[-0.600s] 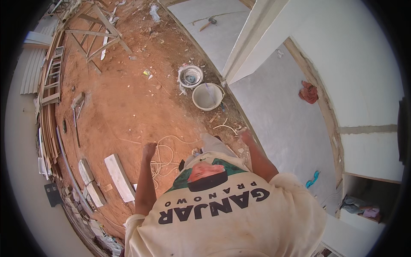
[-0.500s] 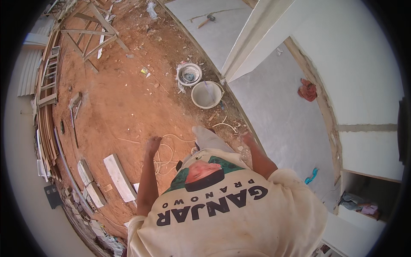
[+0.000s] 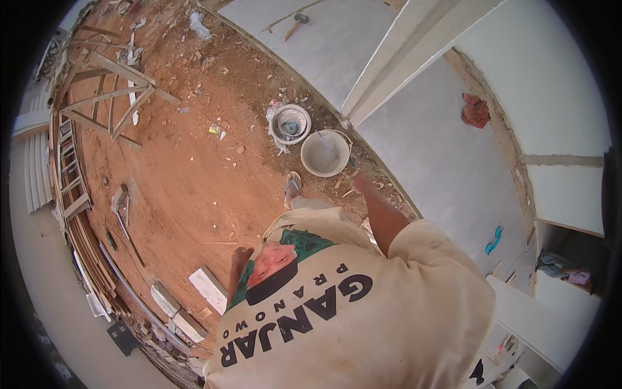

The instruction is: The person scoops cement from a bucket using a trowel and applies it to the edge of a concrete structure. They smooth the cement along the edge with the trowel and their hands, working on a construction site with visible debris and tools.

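Diffuse daylight, shadows soft; corrugated sheets (image 3: 37, 174) far left of the bucket (image 3: 317, 161) bend with fisheye distortion, and the recess (image 3: 576, 249) well right of it reads dark.

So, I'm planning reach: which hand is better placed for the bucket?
Likely the right hand: it appears close to the bucket, while the left hand is farther off, beside the shirt.

The reddish-brown earth ground (image 3: 201, 175) carries a cream-coloured round bucket (image 3: 315, 157) just beyond your right hand (image 3: 360, 183) and a flat white slab (image 3: 207, 288) left of your left hand (image 3: 240, 260); rightward, smooth grey flooring (image 3: 414, 142) bears a crumpled red cloth (image 3: 475, 111).
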Available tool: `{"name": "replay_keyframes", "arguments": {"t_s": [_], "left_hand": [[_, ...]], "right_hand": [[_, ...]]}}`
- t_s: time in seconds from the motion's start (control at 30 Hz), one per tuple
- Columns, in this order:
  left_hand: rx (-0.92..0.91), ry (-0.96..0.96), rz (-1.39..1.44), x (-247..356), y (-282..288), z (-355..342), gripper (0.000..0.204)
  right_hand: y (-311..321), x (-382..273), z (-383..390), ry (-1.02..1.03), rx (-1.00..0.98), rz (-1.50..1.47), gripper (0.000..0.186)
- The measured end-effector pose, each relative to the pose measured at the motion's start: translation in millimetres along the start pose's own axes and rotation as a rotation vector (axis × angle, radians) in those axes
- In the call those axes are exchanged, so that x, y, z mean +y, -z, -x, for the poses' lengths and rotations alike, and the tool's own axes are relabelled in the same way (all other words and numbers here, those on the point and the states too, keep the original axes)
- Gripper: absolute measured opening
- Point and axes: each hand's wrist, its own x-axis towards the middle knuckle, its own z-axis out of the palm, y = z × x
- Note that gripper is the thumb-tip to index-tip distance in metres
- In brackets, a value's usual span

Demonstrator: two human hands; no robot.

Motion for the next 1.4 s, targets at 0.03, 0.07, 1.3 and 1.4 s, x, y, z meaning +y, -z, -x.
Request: {"name": "replay_keyframes", "arguments": {"t_s": [0.03,0.07,1.3,1.4], "left_hand": [[-0.003,0.088,0.020,-32,22,11,0.058],[0.011,0.119,0.015,-45,33,13,0.058],[-0.348,-0.405,-0.618,214,377,-319,0.066],[-0.384,-0.493,-0.646,250,358,-297,0.067]], "right_hand": [[11,-57,-19,0.119,-0.008,-0.068,0.027],[44,-95,-48,0.211,0.001,-0.104,0.029],[-20,-337,80,-0.356,0.114,-0.133,0.013],[-33,-320,102,-0.507,-0.030,-0.138,0.013]]}}
